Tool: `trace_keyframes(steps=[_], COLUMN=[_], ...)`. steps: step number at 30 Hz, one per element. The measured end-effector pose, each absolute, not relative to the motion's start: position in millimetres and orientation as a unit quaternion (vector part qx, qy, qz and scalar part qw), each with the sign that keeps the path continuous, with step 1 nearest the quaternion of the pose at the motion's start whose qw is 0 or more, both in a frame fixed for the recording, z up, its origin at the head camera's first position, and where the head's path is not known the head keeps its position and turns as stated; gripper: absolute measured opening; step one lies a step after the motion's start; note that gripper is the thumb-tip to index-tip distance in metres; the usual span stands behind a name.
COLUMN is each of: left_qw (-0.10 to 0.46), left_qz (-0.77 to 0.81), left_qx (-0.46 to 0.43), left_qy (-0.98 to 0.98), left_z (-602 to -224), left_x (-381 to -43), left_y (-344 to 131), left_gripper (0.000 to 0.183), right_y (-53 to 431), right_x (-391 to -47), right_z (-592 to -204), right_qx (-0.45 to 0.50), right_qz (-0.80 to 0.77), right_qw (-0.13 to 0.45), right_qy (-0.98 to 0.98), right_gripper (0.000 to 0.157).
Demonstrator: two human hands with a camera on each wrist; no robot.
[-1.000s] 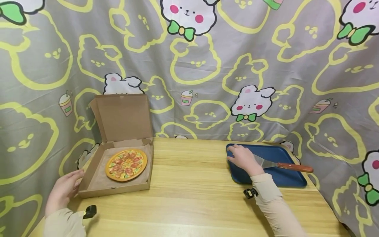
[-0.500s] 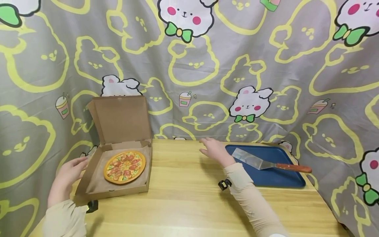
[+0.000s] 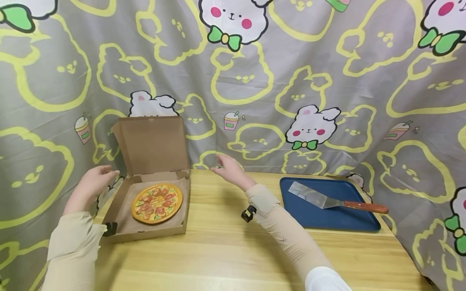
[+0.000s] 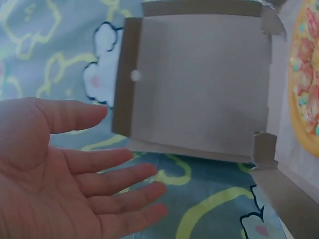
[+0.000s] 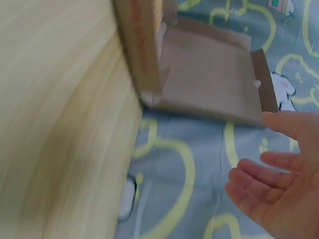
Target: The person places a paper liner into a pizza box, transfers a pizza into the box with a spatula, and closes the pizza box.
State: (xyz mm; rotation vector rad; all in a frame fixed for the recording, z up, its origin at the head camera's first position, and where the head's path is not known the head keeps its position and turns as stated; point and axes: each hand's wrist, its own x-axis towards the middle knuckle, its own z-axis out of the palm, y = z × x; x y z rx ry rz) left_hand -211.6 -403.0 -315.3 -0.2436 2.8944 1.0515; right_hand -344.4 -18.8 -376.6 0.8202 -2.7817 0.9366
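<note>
A cardboard pizza box stands at the left of the table with its lid raised. Inside it, on brown paper, lies a round pizza. My left hand hovers just left of the box, touching nothing; in the left wrist view its fingers are straight and spread, with the raised lid beyond them. To the right of the box my right hand hangs above the back of the table, holding nothing. The right wrist view shows its fingers loosely bent, apart from the lid.
A blue tray sits on the right of the wooden table. Across it lies a metal pizza server, its wooden handle sticking out past the tray's right rim. A patterned curtain hangs close behind the table.
My right hand has moved left from over the tray to near the box, uncovering the server's blade. My left hand has risen from the box's left side toward the lid.
</note>
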Motion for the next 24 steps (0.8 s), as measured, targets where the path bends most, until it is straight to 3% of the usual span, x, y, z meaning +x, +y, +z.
trace_keyframes(steps=[4, 15, 24], left_qw=[0.046, 0.012, -0.014], left_qz=[0.338, 0.301, 0.353], left_qx=[-0.084, -0.109, -0.148], left_qy=[0.936, 0.947, 0.924], left_z=[-310, -297, -302], left_x=[-232, -277, -293], left_y=[-409, -415, -421], left_gripper=[0.079, 0.075, 0.079], right_y=[-45, -94, -124], right_x=[-350, -370, -381], right_z=[-371, -368, -361], right_qx=[0.266, 0.226, 0.182], right_qz=[0.388, 0.488, 0.551], right_qw=[-0.005, -0.103, -0.092], right_qy=[-0.882, -0.837, -0.809], right_gripper=[0.063, 0.076, 0.087])
